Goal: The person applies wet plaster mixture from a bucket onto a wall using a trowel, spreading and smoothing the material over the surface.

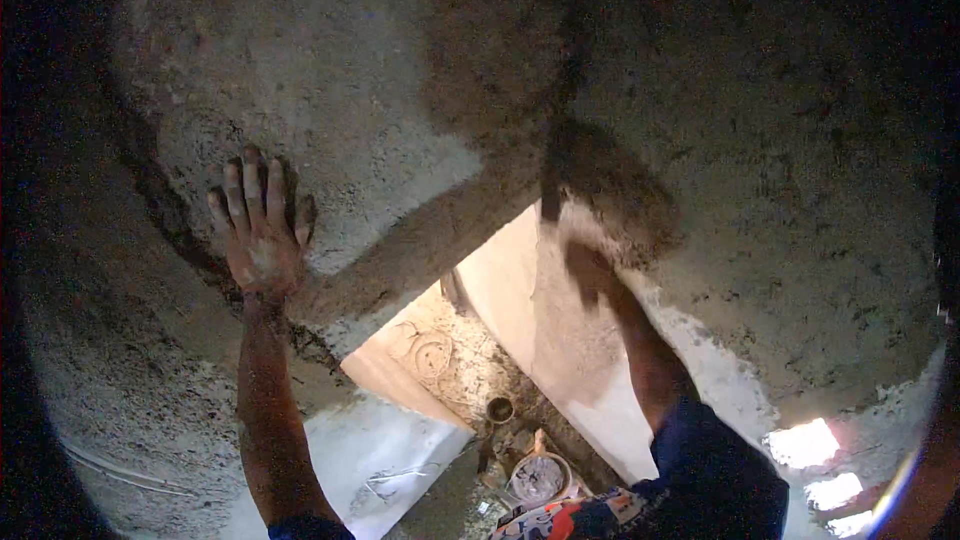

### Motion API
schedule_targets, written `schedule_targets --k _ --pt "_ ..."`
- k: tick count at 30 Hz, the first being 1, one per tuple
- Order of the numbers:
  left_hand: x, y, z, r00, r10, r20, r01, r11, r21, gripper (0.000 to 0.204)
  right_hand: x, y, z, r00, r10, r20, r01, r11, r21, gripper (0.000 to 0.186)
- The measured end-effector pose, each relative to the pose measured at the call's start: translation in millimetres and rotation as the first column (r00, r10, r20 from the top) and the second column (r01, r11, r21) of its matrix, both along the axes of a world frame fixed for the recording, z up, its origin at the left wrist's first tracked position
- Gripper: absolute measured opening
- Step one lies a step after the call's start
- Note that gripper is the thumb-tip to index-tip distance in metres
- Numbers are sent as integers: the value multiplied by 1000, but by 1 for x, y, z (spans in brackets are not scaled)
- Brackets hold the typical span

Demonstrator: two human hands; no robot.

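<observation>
My left hand [262, 250] lies flat with its fingers spread on a rough grey plastered wall [330, 70]. Grey dust or plaster coats its fingers. On the right, my right hand [588, 265] is raised close to the edge of the plaster, bent and partly blurred in shadow. Its fingers look closed, and a narrow dark strip [550, 185] shows just beyond them. Whether that strip is a tool edge or shadow, I cannot make out. Shadows of my head and arm fall across the wall.
Below stands a bucket [540, 480] with grey mix in it, beside a small dark round container [500, 408]. The floor [470, 350] is littered with debris. Smooth pale surfaces [400, 450] border the plaster, and bright light patches [805, 443] lie at lower right.
</observation>
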State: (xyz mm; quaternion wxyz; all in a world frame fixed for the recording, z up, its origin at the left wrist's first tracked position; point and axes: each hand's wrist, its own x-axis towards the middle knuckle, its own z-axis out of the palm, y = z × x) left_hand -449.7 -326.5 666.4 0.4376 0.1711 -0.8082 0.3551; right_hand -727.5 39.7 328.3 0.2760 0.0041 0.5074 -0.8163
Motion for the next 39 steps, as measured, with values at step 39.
schedule_targets --k 39 --pt "6 448 30 63 -935 -350 600 -245 761 27 414 288 233 652 35 -758 636 518 571 22"
